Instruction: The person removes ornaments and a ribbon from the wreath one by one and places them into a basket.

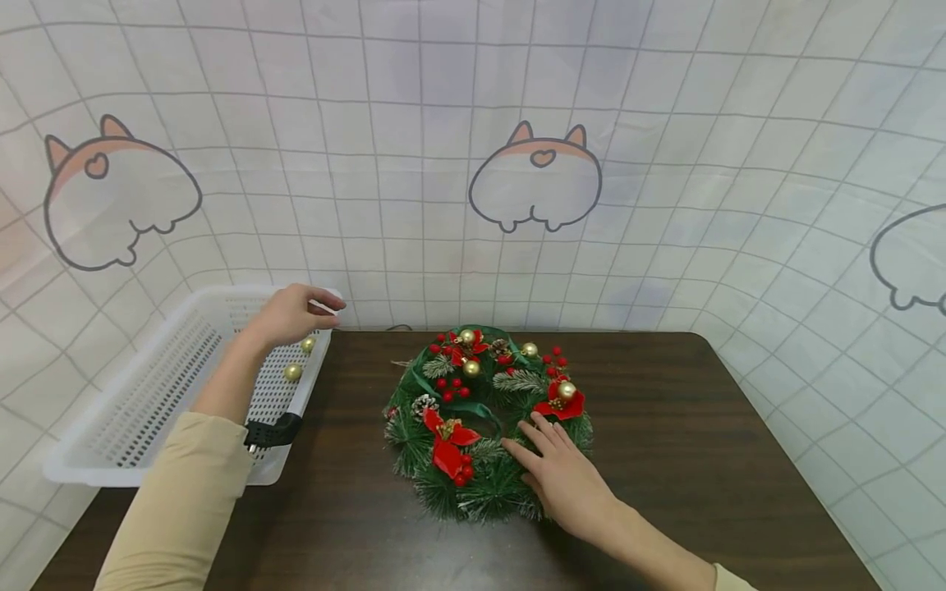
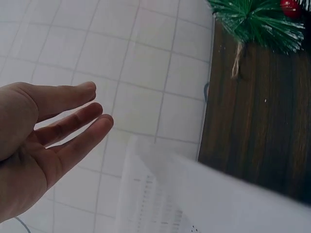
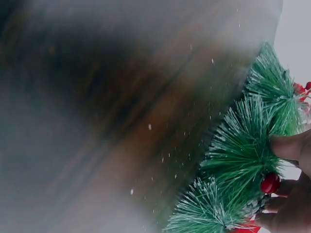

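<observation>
A green Christmas wreath (image 1: 491, 492) lies on the table, dressed with red poinsettias (image 1: 449, 455), red berries, pinecones, green ribbon and several gold balls (image 1: 566, 391). My right hand (image 1: 567, 486) rests on its near right side with the fingers spread over the greenery. In the right wrist view, the thumb (image 3: 287, 147) touches the pine tips beside a red berry (image 3: 270, 183). My left hand (image 1: 296, 314) hovers over the far end of a white plastic basket (image 1: 89, 474), fingers loosely extended and holding nothing. Below it, gold balls (image 1: 292, 373) lie in the basket.
The dark wooden table (image 1: 665, 443) ends at a white gridded curtain (image 1: 414, 164) with cartoon prints behind it. The basket's raised wall stands between my left hand and the wreath. A black strap (image 1: 273, 432) is on my left wrist.
</observation>
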Available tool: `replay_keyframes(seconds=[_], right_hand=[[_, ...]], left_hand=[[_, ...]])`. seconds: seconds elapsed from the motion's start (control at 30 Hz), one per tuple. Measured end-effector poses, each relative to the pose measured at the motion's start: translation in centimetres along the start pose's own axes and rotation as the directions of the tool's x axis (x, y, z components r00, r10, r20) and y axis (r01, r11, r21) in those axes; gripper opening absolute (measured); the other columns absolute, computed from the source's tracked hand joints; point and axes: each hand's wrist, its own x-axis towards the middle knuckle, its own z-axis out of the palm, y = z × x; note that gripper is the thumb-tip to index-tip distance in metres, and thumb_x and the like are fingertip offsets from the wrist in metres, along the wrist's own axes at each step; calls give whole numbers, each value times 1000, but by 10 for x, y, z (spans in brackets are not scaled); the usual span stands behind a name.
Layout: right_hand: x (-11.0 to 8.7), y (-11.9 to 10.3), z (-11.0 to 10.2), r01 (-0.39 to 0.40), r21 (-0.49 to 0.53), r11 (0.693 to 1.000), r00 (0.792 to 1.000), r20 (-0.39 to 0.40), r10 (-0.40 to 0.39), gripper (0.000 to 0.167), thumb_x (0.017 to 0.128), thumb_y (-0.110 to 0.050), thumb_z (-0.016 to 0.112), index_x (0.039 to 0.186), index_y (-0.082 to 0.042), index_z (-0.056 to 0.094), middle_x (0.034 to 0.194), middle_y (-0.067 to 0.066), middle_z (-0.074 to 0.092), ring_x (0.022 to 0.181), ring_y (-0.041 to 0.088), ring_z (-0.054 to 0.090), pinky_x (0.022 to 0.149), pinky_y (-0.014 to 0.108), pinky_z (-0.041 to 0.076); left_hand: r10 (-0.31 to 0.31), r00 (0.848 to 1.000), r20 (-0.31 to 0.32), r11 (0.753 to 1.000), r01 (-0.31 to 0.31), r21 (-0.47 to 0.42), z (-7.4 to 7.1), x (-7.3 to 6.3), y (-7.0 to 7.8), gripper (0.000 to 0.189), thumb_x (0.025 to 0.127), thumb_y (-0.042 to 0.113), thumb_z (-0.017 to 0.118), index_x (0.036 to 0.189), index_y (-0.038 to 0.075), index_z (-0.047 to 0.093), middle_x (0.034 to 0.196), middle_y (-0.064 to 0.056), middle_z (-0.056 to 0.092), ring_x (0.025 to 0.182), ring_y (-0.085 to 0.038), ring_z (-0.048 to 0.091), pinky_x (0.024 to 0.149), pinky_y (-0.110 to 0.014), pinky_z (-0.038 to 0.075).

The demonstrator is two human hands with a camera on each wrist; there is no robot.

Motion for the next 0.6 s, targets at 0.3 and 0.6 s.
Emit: replay_keyframes(seconds=[0.3, 0.6], right_hand=[[5, 19, -3, 34, 197, 980, 999, 9, -37, 43, 90, 16, 65, 128, -5, 71, 144, 24, 54, 145, 47, 34, 113, 65, 27], [12, 49, -2, 58, 102, 993, 994, -96, -49, 62, 76, 31, 56, 116, -11, 79, 152, 24, 47, 146, 42, 34, 115, 63, 28]], left_hand=[[34, 999, 17, 999, -34, -8, 5, 0, 10, 31, 101, 12, 67, 129, -2, 68, 126, -26, 67, 112, -39, 66, 87, -48, 53], [36, 999, 36, 999, -35, -22, 8, -1, 11, 32, 101, 13, 66, 130, -1, 67, 124, -24, 68, 112, -38, 66, 90, -51, 52]])
